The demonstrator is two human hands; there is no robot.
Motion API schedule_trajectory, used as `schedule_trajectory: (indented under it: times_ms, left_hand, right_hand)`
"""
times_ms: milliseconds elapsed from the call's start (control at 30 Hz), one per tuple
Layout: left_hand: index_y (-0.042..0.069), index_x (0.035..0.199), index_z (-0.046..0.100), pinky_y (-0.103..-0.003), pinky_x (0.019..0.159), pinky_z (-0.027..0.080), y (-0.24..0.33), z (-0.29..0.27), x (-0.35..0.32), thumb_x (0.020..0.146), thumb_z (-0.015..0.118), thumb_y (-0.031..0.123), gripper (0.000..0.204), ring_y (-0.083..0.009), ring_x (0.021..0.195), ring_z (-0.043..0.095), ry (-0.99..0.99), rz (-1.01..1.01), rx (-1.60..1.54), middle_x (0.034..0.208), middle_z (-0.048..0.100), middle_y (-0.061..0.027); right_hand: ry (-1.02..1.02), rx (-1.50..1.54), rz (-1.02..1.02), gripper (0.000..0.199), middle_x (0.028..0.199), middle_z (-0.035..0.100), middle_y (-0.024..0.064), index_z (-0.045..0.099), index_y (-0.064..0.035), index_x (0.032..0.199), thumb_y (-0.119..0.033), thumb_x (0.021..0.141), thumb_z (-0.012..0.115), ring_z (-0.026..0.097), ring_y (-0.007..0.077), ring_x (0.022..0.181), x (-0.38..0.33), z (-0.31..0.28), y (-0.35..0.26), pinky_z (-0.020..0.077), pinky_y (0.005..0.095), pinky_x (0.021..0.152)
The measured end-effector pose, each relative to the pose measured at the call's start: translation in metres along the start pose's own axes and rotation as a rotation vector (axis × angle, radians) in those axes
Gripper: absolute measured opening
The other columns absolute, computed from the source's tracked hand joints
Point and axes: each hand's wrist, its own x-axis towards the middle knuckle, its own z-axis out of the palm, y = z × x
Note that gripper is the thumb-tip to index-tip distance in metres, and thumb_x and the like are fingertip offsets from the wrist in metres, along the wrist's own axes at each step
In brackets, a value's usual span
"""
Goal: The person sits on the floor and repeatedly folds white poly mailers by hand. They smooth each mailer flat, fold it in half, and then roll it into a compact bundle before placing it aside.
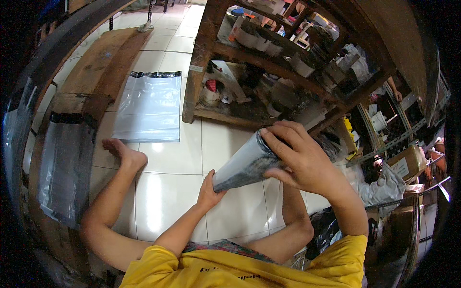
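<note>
A curved bundle of grey-white plastic mailing bags (pixel 247 161) is held slantwise in front of me, over the tiled floor. Its lower left end rests in my left hand (pixel 209 192), which is closed round it with some fingers hidden behind. At the upper right end, my right hand (pixel 295 153) grips the dark edge, fingers over the top and thumb beneath. A flat stack of similar white plastic bags (pixel 149 108) with a black top strip lies on the floor beyond my left foot.
At my left a wooden plank (pixel 103 65) runs away from me, with more grey plastic bags (pixel 67 168) on its near part. A wooden shelf (pixel 191 96) full of clutter stands ahead. To the right are metal racks, a cardboard box (pixel 408 162) and crumpled plastic (pixel 384 187).
</note>
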Motion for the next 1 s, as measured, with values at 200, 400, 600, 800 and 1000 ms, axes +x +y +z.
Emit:
schedule_trajectory:
  times_ms: [200, 400, 600, 800, 1000]
  left_hand:
    - [-0.001, 0.147, 0.03, -0.047, 0.101, 0.048, 0.003, 0.002, 0.001, 0.074, 0.087, 0.027, 0.096, -0.0438, 0.12, 0.054, 0.088, 0.113, 0.031, 0.134, 0.051, -0.0284]
    - [0.0, 0.148, 0.031, -0.044, 0.107, 0.045, 0.009, -0.003, 0.005, 0.071, 0.089, 0.027, 0.1, -0.0404, 0.13, 0.051, 0.034, 0.111, -0.034, 0.141, 0.048, -0.0266]
    - [0.003, 0.148, 0.032, -0.044, 0.102, 0.049, -0.001, -0.002, 0.007, 0.072, 0.087, 0.026, 0.097, -0.0415, 0.124, 0.056, 0.094, 0.215, -0.002, 0.136, 0.053, -0.026]
    - [0.007, 0.147, 0.034, -0.045, 0.102, 0.049, 0.002, 0.0, 0.007, 0.075, 0.086, 0.026, 0.091, -0.0415, 0.124, 0.056, 0.06, 0.158, 0.0, 0.135, 0.053, -0.0262]
    - [0.007, 0.147, 0.033, -0.045, 0.104, 0.047, 0.004, 0.001, 0.007, 0.074, 0.086, 0.026, 0.093, -0.042, 0.124, 0.055, 0.08, 0.171, -0.054, 0.136, 0.052, -0.0266]
  right_hand:
    - [0.178, -0.07, -0.094, 0.056, 0.113, 0.06, 0.0147, 0.062, -0.0042, 0.113, -0.025, 0.066, 0.084, 0.057, 0.0393, 0.107, -0.015, 0.027, 0.014, 0.0475, 0.053, 0.094]
    - [0.177, 0.079, -0.046, 0.075, 0.135, 0.054, 0.0182, 0.056, -0.0049, 0.129, -0.037, 0.067, 0.084, 0.051, 0.0417, 0.125, -0.01, 0.009, 0.014, 0.0411, 0.0553, 0.106]
    - [-0.053, 0.029, -0.142, 0.088, 0.146, 0.049, 0.0184, 0.046, -0.0039, 0.144, -0.032, 0.07, 0.082, 0.047, 0.0424, 0.134, -0.002, 0.01, 0.028, 0.0365, 0.0555, 0.114]
    - [0.232, -0.07, -0.164, 0.058, 0.118, 0.067, 0.0156, 0.064, 0.0005, 0.118, -0.026, 0.071, 0.083, 0.062, 0.0384, 0.116, -0.016, 0.035, 0.031, 0.05, 0.0529, 0.102]
    - [0.331, -0.021, -0.195, 0.051, 0.105, 0.067, 0.0174, 0.067, -0.0007, 0.108, -0.027, 0.069, 0.085, 0.065, 0.0369, 0.105, -0.021, 0.046, 0.034, 0.0519, 0.0531, 0.099]
